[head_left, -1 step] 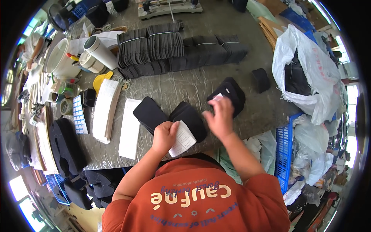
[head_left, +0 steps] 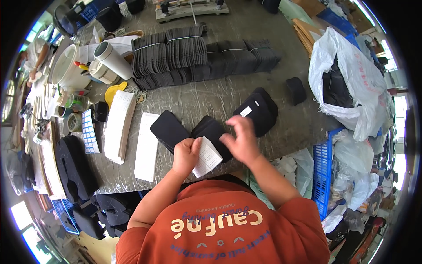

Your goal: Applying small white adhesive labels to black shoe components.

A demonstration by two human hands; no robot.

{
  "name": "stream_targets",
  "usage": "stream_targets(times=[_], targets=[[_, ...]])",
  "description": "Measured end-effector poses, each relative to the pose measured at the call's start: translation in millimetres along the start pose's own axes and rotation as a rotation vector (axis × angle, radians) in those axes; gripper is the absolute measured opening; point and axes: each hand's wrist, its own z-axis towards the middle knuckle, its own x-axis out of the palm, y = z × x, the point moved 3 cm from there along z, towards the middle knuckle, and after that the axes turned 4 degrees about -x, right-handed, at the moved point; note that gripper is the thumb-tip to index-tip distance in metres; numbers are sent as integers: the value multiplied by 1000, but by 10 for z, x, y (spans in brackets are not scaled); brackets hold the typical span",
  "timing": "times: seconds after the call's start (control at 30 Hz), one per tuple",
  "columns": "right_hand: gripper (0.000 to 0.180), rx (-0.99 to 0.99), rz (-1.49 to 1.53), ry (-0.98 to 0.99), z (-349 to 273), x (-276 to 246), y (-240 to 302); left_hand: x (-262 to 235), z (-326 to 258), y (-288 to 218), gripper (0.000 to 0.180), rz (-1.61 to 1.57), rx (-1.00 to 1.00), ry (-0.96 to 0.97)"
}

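My left hand [head_left: 187, 154] holds a small white sheet [head_left: 207, 157] at the near edge of the grey table [head_left: 211, 99]. My right hand [head_left: 241, 141] hovers just right of the sheet with its fingers bent and nothing visible in them. Under and beyond both hands lie flat black fabric pieces: one [head_left: 169, 129] to the left, one [head_left: 214, 130] in the middle. Past the right hand is a small stack [head_left: 259, 108] with a white label on top.
Tied bundles of black pieces [head_left: 198, 57] line the back of the table. Two stacks of white strips [head_left: 119, 125] [head_left: 146, 145] lie at the left, beside a white bucket [head_left: 66, 66] and a white tube [head_left: 112, 59]. A white plastic bag [head_left: 351, 83] and a blue crate [head_left: 324, 171] stand at the right.
My right hand has drawn back from the labelled black stack toward the white sheet in my left hand. The left hand has kept its place.
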Motion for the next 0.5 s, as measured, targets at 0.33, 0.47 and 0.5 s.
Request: stream_targets(times=[0.33, 0.47, 0.5], targets=[[30, 503, 842, 193, -116, 381, 320, -195, 40, -143, 31, -321, -29, 277], [18, 570, 846, 249, -96, 359, 302, -249, 78, -118, 31, -327, -144, 200], [18, 558, 857, 256, -104, 364, 281, -229, 76, -107, 30, -373, -128, 185]])
